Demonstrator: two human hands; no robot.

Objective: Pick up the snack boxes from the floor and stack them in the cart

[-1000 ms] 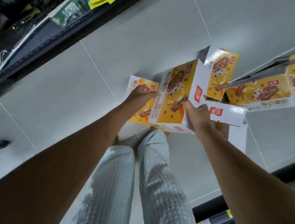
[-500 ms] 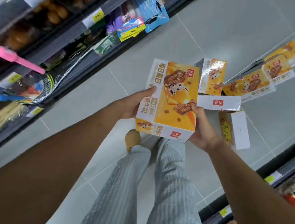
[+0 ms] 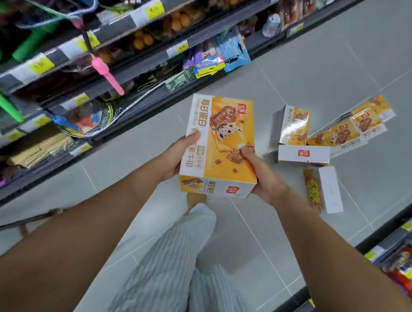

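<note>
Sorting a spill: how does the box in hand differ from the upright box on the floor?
The held box is gripped by left hand and right hand; the upright box sits untouched on the floor. The held box lies flat; the upright box stands on end. Both are orange-printed.

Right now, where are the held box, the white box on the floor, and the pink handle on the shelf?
held box [image 3: 228,137], head view, orange top face.
white box [image 3: 303,153], head view, white side at its red logo.
pink handle [image 3: 107,76], head view, middle of its length.
</note>
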